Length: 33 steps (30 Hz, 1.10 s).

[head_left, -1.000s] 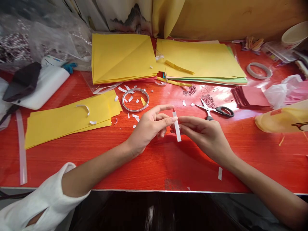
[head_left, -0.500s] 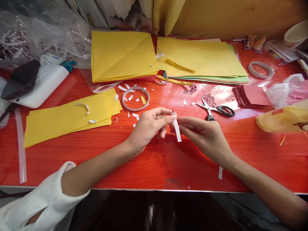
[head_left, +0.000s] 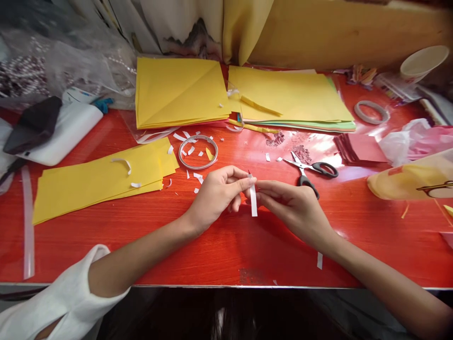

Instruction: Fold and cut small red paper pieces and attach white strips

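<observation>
Between my two hands, over the middle of the table, hangs a narrow white strip (head_left: 254,202). The thumb and fingers of my left hand (head_left: 220,196) pinch its upper end. A small dark red tip (head_left: 249,173) sticks up just above that pinch; the rest of it is hidden by the fingers. My right hand (head_left: 295,203) is closed, fingertips pressed together right beside the strip. Something dark red shows faintly at those fingertips, too small to name. Scissors (head_left: 305,168) with black handles lie spread beyond my right hand. A roll of tape (head_left: 181,156) lies beyond my left hand among white scraps (head_left: 198,177).
Yellow sheets (head_left: 180,92) are stacked at the back, with another stack (head_left: 293,94) to their right. Cut yellow pieces (head_left: 95,182) lie at left. Dark red paper pieces (head_left: 366,147), a second tape roll (head_left: 371,113) and a yellowish cup (head_left: 406,179) are at right.
The view has shifted slightly, so the table sits a little lower in the picture. The white strip now hangs straighter, and both hands keep their hold close together.
</observation>
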Motion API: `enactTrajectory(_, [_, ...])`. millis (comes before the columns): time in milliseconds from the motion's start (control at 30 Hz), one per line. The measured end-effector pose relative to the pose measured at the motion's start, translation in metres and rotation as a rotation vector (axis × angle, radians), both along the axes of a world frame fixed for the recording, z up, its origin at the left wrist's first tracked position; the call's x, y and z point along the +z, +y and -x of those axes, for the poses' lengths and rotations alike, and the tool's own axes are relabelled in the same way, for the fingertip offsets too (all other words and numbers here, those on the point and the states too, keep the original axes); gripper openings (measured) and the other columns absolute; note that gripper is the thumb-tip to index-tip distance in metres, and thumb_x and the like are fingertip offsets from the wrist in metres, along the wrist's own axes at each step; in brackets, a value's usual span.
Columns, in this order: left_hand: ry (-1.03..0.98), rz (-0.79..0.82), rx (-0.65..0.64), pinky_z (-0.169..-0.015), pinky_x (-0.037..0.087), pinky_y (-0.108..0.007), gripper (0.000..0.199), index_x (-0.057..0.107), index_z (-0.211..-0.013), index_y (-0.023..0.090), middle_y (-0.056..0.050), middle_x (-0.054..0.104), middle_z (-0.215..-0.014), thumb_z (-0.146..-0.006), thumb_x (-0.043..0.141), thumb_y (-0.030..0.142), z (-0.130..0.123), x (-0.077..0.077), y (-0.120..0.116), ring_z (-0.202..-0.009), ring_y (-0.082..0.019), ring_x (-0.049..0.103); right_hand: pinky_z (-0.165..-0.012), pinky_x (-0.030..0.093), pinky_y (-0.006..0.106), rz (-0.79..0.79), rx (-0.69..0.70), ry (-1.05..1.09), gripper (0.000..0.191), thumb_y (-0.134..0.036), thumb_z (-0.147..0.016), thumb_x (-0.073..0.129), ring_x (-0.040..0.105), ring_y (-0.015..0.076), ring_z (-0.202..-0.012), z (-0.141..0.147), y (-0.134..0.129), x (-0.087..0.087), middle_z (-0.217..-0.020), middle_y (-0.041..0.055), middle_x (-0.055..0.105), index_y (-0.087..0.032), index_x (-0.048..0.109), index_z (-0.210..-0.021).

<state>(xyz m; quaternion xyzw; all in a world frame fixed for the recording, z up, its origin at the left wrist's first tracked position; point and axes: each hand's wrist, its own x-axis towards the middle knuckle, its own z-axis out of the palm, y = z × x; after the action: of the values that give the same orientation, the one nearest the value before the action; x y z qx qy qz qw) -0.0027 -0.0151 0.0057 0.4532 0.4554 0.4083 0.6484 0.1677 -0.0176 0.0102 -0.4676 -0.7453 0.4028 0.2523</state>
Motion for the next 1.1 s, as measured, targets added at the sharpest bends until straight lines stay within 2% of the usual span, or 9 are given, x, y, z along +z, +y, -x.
enactTrajectory(267, [0.019, -0.010, -0.008, -0.036, 0.035, -0.017, 0.023, 0.052, -0.082, 0.015, 0.001, 0.061, -0.068, -0.079, 0.060, 0.037, 0.0007, 0.0001, -0.0015, -0.035, -0.003, 0.048, -0.073, 0.053, 0.030, 0.043, 0.018, 0.055, 0.026, -0.021, -0.086, 0.048, 0.066, 0.0181, -0.083, 0.0010, 0.0001, -0.0010, -0.076, 0.0025, 0.068, -0.017, 0.065, -0.105])
enactTrajectory(733, [0.092, 0.011, 0.020, -0.031, 0.031, -0.015, 0.025, 0.054, -0.083, 0.015, 0.001, 0.064, -0.067, -0.079, 0.059, 0.039, 0.0002, 0.0017, -0.0025, -0.031, -0.003, 0.047, -0.078, 0.053, 0.035, 0.241, 0.025, 0.220, 0.031, -0.029, -0.085, 0.053, 0.066, 0.0186, -0.083, 0.0018, 0.0018, -0.0028, -0.092, 0.0057, 0.070, -0.018, 0.063, -0.112])
enactTrajectory(800, [0.093, 0.020, 0.018, -0.031, 0.031, -0.015, 0.025, 0.053, -0.083, 0.016, 0.002, 0.062, -0.061, -0.079, 0.059, 0.040, 0.0003, 0.0014, -0.0024, -0.030, -0.004, 0.046, -0.078, 0.053, 0.035, 0.287, 0.022, 0.264, 0.032, -0.030, -0.085, 0.054, 0.066, 0.0177, -0.081, 0.0024, 0.0017, -0.0029, -0.091, 0.0053, 0.070, -0.018, 0.062, -0.113])
enactTrajectory(933, [0.114, 0.005, 0.017, -0.032, 0.032, -0.014, 0.024, 0.053, -0.085, 0.018, 0.008, 0.048, -0.038, -0.081, 0.056, 0.042, -0.0001, -0.0010, -0.0033, -0.028, -0.005, 0.041, -0.075, 0.054, 0.032, 0.369, 0.012, 0.364, 0.032, -0.028, -0.083, 0.056, 0.066, 0.0145, -0.075, 0.0033, 0.0021, -0.0029, -0.090, 0.0042, 0.071, -0.019, 0.062, -0.113])
enactTrajectory(1100, [0.120, -0.015, 0.024, -0.035, 0.034, -0.015, 0.022, 0.054, -0.085, 0.018, 0.007, 0.051, -0.043, -0.080, 0.058, 0.040, -0.0005, -0.0040, -0.0029, -0.032, -0.005, 0.042, -0.076, 0.054, 0.032, 0.421, 0.015, 0.414, 0.030, -0.028, -0.083, 0.057, 0.066, 0.0145, -0.077, 0.0043, 0.0036, -0.0025, -0.092, 0.0034, 0.071, -0.021, 0.064, -0.111])
